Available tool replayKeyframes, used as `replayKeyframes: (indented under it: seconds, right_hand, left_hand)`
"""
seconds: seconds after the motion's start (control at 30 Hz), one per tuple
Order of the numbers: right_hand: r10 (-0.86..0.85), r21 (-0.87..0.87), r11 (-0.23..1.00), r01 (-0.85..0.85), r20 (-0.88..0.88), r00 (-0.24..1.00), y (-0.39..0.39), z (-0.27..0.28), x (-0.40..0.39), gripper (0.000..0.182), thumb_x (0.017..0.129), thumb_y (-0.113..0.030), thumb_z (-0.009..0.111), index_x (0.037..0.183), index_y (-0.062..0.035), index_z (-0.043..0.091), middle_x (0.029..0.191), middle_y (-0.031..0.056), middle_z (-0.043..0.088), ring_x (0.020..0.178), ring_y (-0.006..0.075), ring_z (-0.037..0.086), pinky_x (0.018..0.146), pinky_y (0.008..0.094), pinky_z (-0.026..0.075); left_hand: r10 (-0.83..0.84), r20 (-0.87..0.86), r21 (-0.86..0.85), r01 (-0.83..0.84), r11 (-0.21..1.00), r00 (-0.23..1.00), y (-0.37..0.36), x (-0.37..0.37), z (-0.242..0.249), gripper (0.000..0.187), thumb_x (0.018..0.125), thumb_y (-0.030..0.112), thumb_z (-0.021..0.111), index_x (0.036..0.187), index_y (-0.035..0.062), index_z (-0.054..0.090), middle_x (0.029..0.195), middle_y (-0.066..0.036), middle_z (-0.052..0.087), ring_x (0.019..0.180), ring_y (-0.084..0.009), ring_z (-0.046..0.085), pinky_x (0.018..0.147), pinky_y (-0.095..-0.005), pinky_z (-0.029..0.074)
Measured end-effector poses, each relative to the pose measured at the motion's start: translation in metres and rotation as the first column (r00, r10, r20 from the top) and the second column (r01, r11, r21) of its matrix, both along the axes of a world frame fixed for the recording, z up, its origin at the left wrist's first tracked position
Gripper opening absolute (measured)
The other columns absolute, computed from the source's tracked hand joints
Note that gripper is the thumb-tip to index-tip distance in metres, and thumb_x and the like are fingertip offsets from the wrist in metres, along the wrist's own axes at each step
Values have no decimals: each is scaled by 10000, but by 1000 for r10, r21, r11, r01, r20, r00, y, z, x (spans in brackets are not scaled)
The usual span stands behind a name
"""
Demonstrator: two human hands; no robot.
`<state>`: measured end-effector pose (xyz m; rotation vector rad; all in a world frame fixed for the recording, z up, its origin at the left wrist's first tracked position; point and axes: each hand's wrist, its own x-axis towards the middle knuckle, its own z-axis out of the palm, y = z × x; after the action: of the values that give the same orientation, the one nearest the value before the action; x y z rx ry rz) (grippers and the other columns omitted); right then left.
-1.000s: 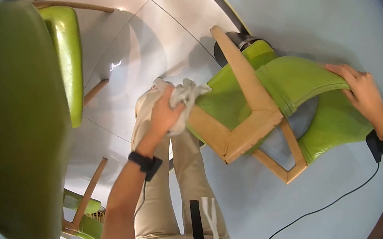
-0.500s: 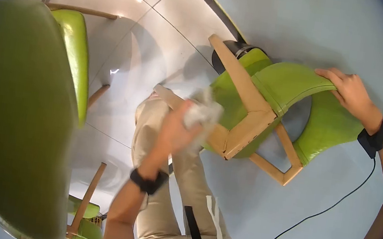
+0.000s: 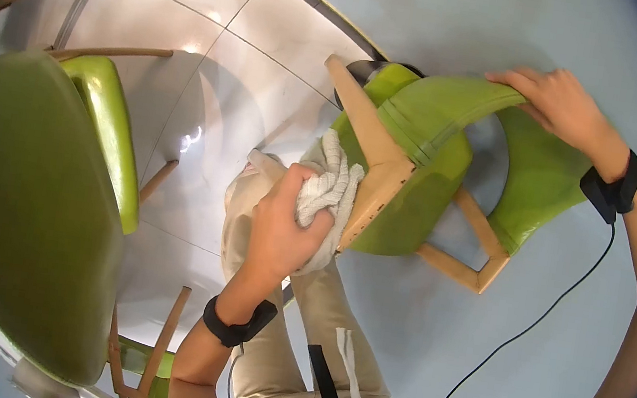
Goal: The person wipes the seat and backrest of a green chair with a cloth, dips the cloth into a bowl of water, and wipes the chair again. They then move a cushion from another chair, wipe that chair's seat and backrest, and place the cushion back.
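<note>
A green chair (image 3: 407, 207) with a wooden frame (image 3: 379, 146) is tipped over in front of my legs. My left hand (image 3: 286, 223) is closed round a crumpled whitish cloth (image 3: 330, 188), which lies against the wooden frame at the chair's near left side. With its fingers curled over the top edge of the green backrest (image 3: 462, 105), my right hand (image 3: 555, 106) grips the chair at the upper right. Black bands are on both wrists.
Another green chair (image 3: 31, 216) stands close on the left, with more chair legs (image 3: 168, 333) below it. Tiled floor (image 3: 158, 5) meets a blue-grey floor (image 3: 526, 342) along a dark strip. A thin black cable (image 3: 511, 362) hangs from the right wristband. A dark round object (image 3: 361, 71) is behind the tipped chair.
The tipped chair has turned and shifted slightly left. My right hand has moved up and left with the backrest. The cloth in my left hand has come against the frame and looks sharper.
</note>
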<state>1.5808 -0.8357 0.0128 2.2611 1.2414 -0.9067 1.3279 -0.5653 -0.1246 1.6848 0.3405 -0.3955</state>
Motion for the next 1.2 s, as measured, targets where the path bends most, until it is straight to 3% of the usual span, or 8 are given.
replayKeyframes:
  seconds: [0.27, 0.37, 0.47, 0.6, 0.87, 0.97, 1.07, 1.2]
  right_hand:
    - [72, 132, 988, -80, 63, 995, -23, -4, 4, 474, 872, -158, 617, 1321, -224, 480, 973, 35, 651, 821, 255, 597, 709, 390, 424]
    - [102, 370, 910, -187, 237, 966, -39, -16, 1, 369, 828, -237, 677, 1176, -185, 568, 868, 23, 642, 806, 239, 612, 696, 384, 440]
    - [68, 418, 904, -89, 64, 996, -33, -12, 10, 147, 870, -141, 533, 957, -112, 647, 709, 100, 658, 685, 281, 664, 582, 376, 528]
    - [28, 423, 898, -120, 217, 976, -35, -23, 6, 149, 838, -140, 558, 945, -135, 661, 681, 91, 650, 676, 285, 661, 559, 379, 519]
    - [-132, 541, 836, -90, 358, 924, -36, -32, -8, 92, 779, -168, 657, 716, -114, 699, 676, 79, 672, 709, 236, 679, 592, 359, 536]
    - [-103, 313, 949, 32, 215, 971, -31, -6, -6, 122, 809, -194, 660, 767, -90, 710, 703, 83, 679, 698, 236, 673, 612, 362, 541]
    - [-352, 343, 887, 310, 67, 934, -46, 28, -20, 178, 828, -247, 663, 840, -75, 704, 785, 91, 692, 719, 252, 658, 669, 371, 544]
    - [-539, 668, 703, 243, 279, 795, -121, 59, -46, 251, 825, -303, 678, 910, -66, 675, 846, 89, 686, 757, 254, 639, 712, 378, 534]
  left_hand:
    - [-218, -7, 183, 216, 959, 976, -6, 41, 34, 354, 753, 116, 617, 1085, 71, 504, 972, -206, 637, 851, -419, 620, 720, -444, 490]
    - [-270, 12, 187, 263, 947, 963, -17, 74, 42, 361, 775, 130, 608, 1112, 70, 494, 963, -221, 637, 871, -435, 615, 736, -452, 491]
    - [-266, 96, 197, 244, 950, 959, -40, 116, 34, 387, 810, 162, 609, 1168, 71, 492, 993, -222, 656, 905, -397, 641, 774, -432, 495]
    - [-268, 317, 251, 192, 949, 910, -81, 191, 23, 427, 841, 251, 608, 1208, 64, 494, 1009, -209, 671, 931, -345, 659, 827, -410, 492]
    - [-350, 270, 351, 247, 903, 897, -94, 208, 9, 440, 835, 262, 597, 1208, 39, 534, 965, -193, 686, 860, -314, 667, 796, -413, 496]
    - [-378, 156, 396, 293, 870, 912, -79, 173, 38, 398, 839, 229, 578, 1194, 55, 534, 931, -210, 679, 826, -330, 665, 769, -424, 495]
    - [-354, 90, 499, 265, 825, 931, -70, 146, 45, 376, 843, 205, 559, 1197, 80, 525, 921, -224, 668, 829, -361, 661, 763, -430, 491]
    - [-295, 34, 525, 235, 818, 955, -60, 126, 34, 396, 849, 221, 557, 1222, 99, 506, 956, -240, 662, 903, -416, 642, 803, -447, 480]
